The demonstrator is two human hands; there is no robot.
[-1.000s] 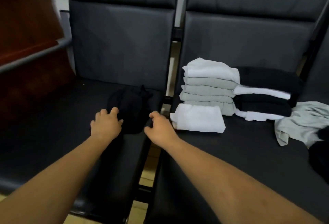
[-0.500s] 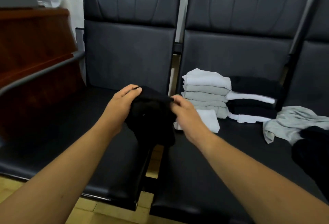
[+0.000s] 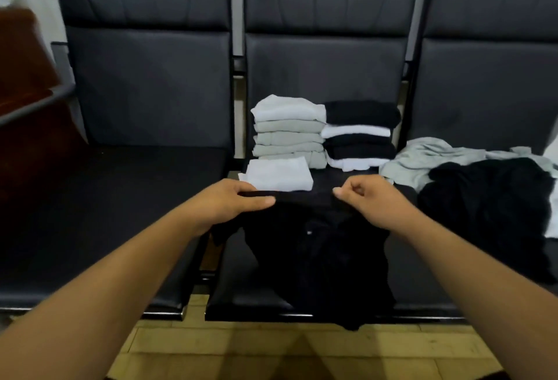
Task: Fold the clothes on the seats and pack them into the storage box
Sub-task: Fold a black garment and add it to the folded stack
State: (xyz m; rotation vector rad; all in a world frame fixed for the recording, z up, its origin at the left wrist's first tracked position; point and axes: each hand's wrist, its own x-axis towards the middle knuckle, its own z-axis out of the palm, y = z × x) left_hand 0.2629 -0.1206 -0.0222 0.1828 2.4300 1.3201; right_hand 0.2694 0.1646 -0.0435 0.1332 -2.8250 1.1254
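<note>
Holding the black garment (image 3: 317,256) by its far edge, the left hand (image 3: 229,204) and right hand (image 3: 373,203) each pinch the cloth, fingers curled and clamped on it. This garment lies over the near part of the middle seat (image 3: 232,289), its lower end hanging past the near edge. Just beyond the hands lies a folded white garment (image 3: 279,174). Farther back stand a grey-and-white stack (image 3: 288,135) on the left and a black-and-white stack (image 3: 359,138) on the right, touching. At right, an unfolded grey garment (image 3: 428,159) and an unfolded black garment (image 3: 489,207) lie crumpled together.
</note>
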